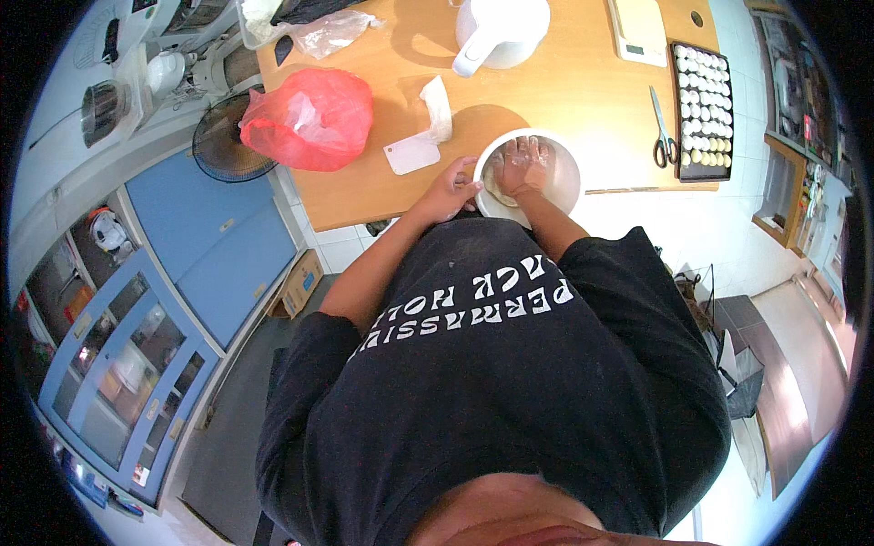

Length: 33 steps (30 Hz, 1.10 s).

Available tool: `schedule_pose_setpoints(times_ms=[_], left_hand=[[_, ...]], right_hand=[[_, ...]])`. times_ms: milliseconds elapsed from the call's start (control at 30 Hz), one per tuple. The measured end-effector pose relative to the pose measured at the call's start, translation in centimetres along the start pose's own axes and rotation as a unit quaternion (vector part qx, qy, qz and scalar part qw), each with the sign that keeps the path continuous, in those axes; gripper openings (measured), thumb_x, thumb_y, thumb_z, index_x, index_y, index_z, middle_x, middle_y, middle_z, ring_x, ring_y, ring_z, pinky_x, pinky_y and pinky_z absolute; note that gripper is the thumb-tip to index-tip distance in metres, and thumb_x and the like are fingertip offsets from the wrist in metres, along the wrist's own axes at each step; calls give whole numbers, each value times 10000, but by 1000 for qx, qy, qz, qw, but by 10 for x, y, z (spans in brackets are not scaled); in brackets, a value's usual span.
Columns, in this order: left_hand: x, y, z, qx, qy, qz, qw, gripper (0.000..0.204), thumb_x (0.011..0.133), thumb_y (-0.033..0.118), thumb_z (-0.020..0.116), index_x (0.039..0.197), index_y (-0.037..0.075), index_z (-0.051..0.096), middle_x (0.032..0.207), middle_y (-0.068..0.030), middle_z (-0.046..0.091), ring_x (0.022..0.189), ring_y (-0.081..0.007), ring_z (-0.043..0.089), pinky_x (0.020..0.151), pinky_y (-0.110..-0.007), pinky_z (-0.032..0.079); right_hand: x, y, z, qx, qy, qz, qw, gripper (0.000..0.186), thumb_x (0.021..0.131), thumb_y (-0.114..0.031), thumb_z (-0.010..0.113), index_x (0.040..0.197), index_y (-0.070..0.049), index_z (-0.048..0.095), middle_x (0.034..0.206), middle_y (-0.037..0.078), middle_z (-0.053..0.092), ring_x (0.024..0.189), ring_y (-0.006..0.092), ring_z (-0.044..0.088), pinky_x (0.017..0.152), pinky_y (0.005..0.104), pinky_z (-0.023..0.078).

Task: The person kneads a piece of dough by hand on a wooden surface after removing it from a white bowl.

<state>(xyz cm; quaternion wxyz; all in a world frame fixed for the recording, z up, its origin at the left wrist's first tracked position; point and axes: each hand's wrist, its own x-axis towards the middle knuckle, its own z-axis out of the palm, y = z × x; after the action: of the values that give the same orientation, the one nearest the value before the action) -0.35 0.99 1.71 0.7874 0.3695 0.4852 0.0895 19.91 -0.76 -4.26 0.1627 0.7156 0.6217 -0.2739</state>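
Observation:
A white round bowl [566, 182] stands at the table's near edge, close against my body. Inside it lies a pale lump of dough [493, 189], partly covered by my right hand. My right hand [521, 168] reaches into the bowl with its fingers stretched out and apart, pressing on the dough; pale flour or dough clings to the fingers. On the bowl's left side, my left hand [452, 191] grips the rim. Left of the bowl lie a flat white scraper [412, 154] and a crumpled white strip [437, 107].
A red plastic bag [314, 118] sits on the wooden table [401, 196]'s left. Farther back are a clear bag [335, 35], a white jug [514, 32] and a kitchen scale [639, 36]. Scissors [665, 146] lie beside a black tray [702, 173] of small round white pieces. A fan [218, 136] stands left.

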Motion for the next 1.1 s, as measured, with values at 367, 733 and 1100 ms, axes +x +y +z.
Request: schedule_pose_setpoints(times_ms=[367, 733, 1100], left_hand=[[-6, 10, 6, 156, 27, 91, 983, 550, 1006, 170, 656, 1479, 27, 414, 979, -176, 692, 873, -240, 692, 767, -388, 558], [10, 0, 1, 178, 31, 120, 976, 633, 1017, 203, 647, 1537, -14, 359, 1029, -177, 689, 872, -232, 698, 716, -368, 590], [19, -6, 13, 121, 56, 94, 987, 658, 1016, 192, 645, 1561, -10, 339, 992, -151, 680, 776, -191, 674, 626, -341, 578]], right_hand=[[5, 7, 19, 15, 81, -21, 996, 605, 986, -485, 507, 1458, -112, 576, 1531, 172, 523, 1453, 390, 426, 1207, 599, 270], [-33, 38, -26, 55, 0, -100, 993, 554, 945, -318, 629, 1456, -112, 583, 1593, 163, 474, 1513, 417, 362, 1225, 537, 337], [-47, 56, -34, 44, 256, -100, 961, 430, 943, -261, 652, 1337, -89, 666, 1424, 193, 610, 1365, 394, 530, 1174, 486, 412]])
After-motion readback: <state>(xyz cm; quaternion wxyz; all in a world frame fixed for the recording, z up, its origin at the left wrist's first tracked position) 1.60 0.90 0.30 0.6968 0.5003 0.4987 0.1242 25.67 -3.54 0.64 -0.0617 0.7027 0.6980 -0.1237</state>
